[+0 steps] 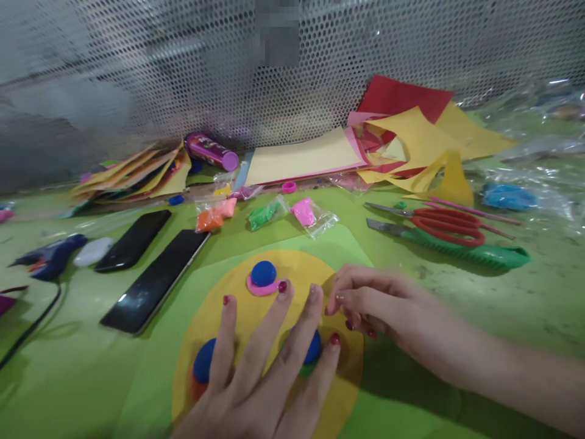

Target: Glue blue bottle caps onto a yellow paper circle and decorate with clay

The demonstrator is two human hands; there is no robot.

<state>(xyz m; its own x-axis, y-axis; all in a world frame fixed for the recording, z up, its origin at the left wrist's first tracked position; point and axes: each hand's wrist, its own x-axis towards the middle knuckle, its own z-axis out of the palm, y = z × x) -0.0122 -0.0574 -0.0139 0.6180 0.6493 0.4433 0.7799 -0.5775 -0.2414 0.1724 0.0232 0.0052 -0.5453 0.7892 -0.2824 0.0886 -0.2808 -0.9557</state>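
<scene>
My left hand lies over a yellow paper circle with its fingers spread. One of its fingertips touches a ring of pink clay, on which sits a blue clay disc. Partly behind my fingers are a second blue disc over orange clay and a third blue disc over green clay. At the circle's right edge, my right hand has its fingers curled in a pinch; whatever is in them, if anything, is hidden. The circle rests on a light green sheet.
Beyond the circle lie small bags of orange, green and pink clay. Red-handled scissors and a green cutter are at right. Two phones lie left. Paper sheets line the mesh wall.
</scene>
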